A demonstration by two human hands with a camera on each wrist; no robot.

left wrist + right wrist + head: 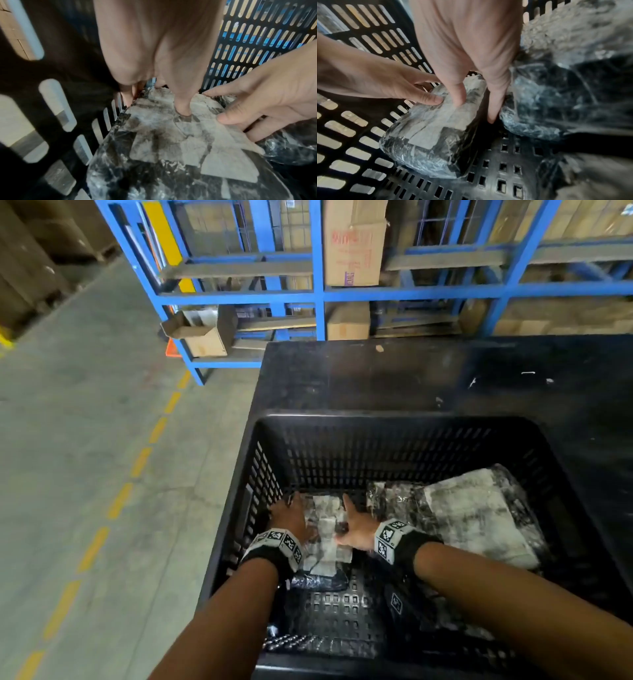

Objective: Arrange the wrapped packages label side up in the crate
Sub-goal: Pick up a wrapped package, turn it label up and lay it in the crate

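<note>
My left hand (289, 517) and right hand (358, 529) clasp the film-wrapped, white-labelled dark package (325, 537) at the black slotted plastic crate's (394, 419) far left. The film looks slippery, the bundle soft; I'd grip its edges

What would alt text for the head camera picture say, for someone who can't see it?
Two bare hands, left hand and right hand, hold a small plastic-wrapped package, label up, on the floor of a black crate. A larger wrapped package lies to its right; blue shelving stands behind.
</note>
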